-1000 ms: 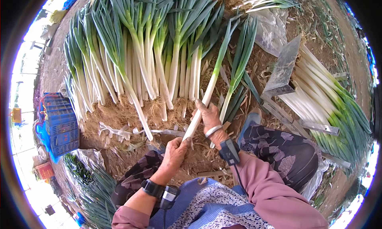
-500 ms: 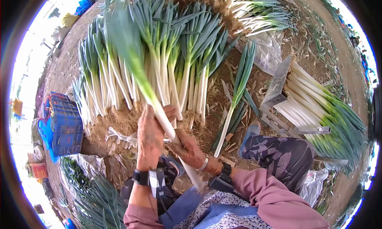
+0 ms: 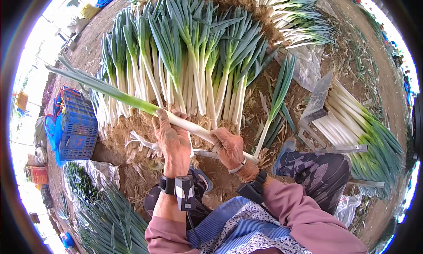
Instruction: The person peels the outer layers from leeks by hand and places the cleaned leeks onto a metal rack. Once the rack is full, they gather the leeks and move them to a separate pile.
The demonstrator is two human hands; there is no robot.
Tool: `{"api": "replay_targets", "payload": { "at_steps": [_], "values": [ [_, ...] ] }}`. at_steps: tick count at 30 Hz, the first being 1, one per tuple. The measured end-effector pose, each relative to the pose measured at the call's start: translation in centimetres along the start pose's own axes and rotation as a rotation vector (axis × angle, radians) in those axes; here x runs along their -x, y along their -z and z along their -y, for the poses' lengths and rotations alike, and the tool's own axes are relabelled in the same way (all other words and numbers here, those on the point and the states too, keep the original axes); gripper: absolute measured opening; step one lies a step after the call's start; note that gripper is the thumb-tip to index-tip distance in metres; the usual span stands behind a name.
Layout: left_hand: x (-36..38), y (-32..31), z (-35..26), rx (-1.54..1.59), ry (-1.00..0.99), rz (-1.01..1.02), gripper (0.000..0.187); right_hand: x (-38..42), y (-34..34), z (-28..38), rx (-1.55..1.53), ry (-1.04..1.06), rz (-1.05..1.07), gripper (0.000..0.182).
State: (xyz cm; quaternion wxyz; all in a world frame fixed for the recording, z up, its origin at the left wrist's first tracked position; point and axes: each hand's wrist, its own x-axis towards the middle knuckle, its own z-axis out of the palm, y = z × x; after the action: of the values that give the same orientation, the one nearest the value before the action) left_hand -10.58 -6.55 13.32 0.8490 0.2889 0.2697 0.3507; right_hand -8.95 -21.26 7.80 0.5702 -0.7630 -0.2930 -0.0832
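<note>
One long leek [image 3: 140, 104] lies slantwise across both hands, green leaves to the upper left, white root end to the lower right. My left hand [image 3: 173, 141] is closed round its stalk where green turns white, the thumb on top. Lower down, the fingers of my right hand [image 3: 229, 148] wrap round the white shank. Just behind them stands a row of upright leeks [image 3: 189, 77], bushy brown roots [image 3: 128, 135] at the bottom. To the right of my right hand, a single leek [image 3: 275, 102] rests on the ground.
A metal rack [image 3: 315, 102] at the right holds a stack of white-stemmed leeks [image 3: 352, 117]. At the left stands a blue crate [image 3: 79, 130]. Cut green leaves [image 3: 114, 218] lie lower left, and more leeks [image 3: 299, 22] lie at the back. Plastic sheeting [image 3: 304, 66] covers some ground.
The held leek has swung from steep to flatter, its leafy end dropping to the left and its root end moving right. My right hand has shifted up and right along with it.
</note>
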Motion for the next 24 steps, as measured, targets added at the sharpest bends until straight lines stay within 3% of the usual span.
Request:
{"api": "replay_targets", "payload": {
  "at_steps": [1, 3, 4, 5, 7, 8, 9, 11, 13, 15, 17, 18, 19, 21, 23, 24],
  "values": [
    [0.2, -0.1, 0.2, 0.000, 0.004, 0.001, 0.020, 0.2, -0.1, -0.3, 0.003, -0.003, -0.002, 0.014],
    [0.7, -0.5, 0.7, -0.085, -0.030, -0.026, 0.019, 0.5, -0.5, -1.1, 0.172, -0.288, 0.070, 0.023],
    [1.2, -0.8, 0.8, -0.097, -0.031, 0.024, 0.018, 0.2, -0.6, -1.3, 0.176, -0.274, 0.013, 0.036],
    [1.3, -1.1, 0.9, -0.099, -0.026, 0.030, 0.018, 0.1, -0.4, -1.3, 0.178, -0.277, 0.006, 0.036],
    [1.6, -1.5, 1.1, -0.127, -0.036, 0.080, 0.018, 0.3, 0.3, -1.1, -0.188, -0.682, 0.211, 0.039],
    [1.8, -2.0, 1.1, -0.168, -0.057, 0.075, 0.017, 0.7, 0.1, -2.3, -0.331, -0.720, 0.257, 0.040],
    [2.3, -2.6, 1.2, -0.256, -0.057, 0.014, 0.019, 1.0, 0.2, -2.6, -0.321, -0.730, 0.237, 0.040],
    [2.1, -2.6, 1.7, -0.292, -0.078, 0.156, 0.021, 1.5, 0.5, -2.1, -0.685, -0.801, 0.192, 0.034],
    [2.1, -2.6, 3.1, -0.306, -0.072, 0.207, 0.025, 2.3, -0.2, -1.3, -0.298, -0.275, 0.006, 0.040],
    [3.0, -3.4, 3.9, -0.410, 0.124, 0.367, 0.031, 2.7, 1.0, -1.6, -0.148, -0.322, 0.100, 0.044],
    [4.5, -3.7, 5.1, -0.764, 0.183, 0.370, 0.052, 2.8, 0.5, -3.4, -0.759, -0.664, -0.242, 0.045],
    [4.6, -3.6, 5.2, -0.829, 0.196, 0.498, 0.055, 2.7, 2.3, -4.8, -0.602, -0.725, -0.158, 0.043],
    [4.7, -3.5, 5.0, -0.893, 0.208, 0.621, 0.058, 2.2, 3.7, -5.7, -0.472, -0.661, -0.181, 0.045],
    [5.1, -4.0, 4.2, -0.863, 0.223, 0.576, 0.050, 3.1, 4.1, -11.1, -0.459, -0.662, -0.393, 0.038],
    [4.8, -3.6, 3.2, -0.847, 0.313, 0.533, 0.039, 3.3, 6.7, -14.9, -0.349, -0.810, -0.453, 0.029],
    [5.4, -4.0, 2.7, -0.858, 0.291, 0.508, 0.031, 3.0, 7.8, -15.6, -0.488, -0.741, -0.510, 0.024]
  ]
}}
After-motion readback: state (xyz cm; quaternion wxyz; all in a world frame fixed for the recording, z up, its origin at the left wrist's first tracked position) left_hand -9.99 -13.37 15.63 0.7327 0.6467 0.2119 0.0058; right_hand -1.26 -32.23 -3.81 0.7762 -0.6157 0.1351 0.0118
